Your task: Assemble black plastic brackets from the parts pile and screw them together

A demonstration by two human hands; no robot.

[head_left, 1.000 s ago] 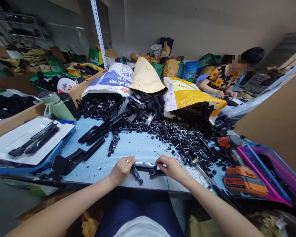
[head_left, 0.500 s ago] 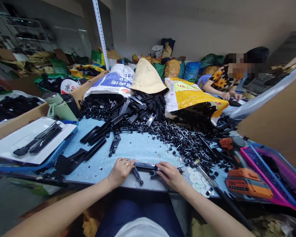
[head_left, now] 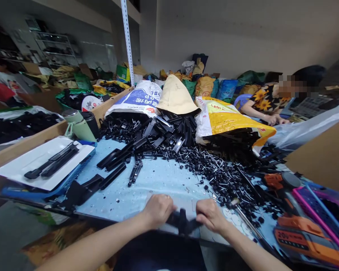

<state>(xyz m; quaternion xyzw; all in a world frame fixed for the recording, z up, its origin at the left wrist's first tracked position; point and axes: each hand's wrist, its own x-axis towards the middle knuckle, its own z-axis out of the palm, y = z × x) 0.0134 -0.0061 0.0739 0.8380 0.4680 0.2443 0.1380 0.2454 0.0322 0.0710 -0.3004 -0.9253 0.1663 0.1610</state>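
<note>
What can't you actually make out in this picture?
- Head view: the black plastic part between the left hand and right hand is mostly hidden by both fists; its shape is unclear.
- The orange cordless drill is cut off by the lower right edge.
- The small black studded pieces are too tiny to identify.
- The yellow woven sack covers part of its black contents.

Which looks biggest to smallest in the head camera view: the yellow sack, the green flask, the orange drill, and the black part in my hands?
1. yellow sack
2. orange drill, though nearness to the camera enlarges it
3. green flask
4. black part, gripped by left hand and right hand, partly hidden
</note>
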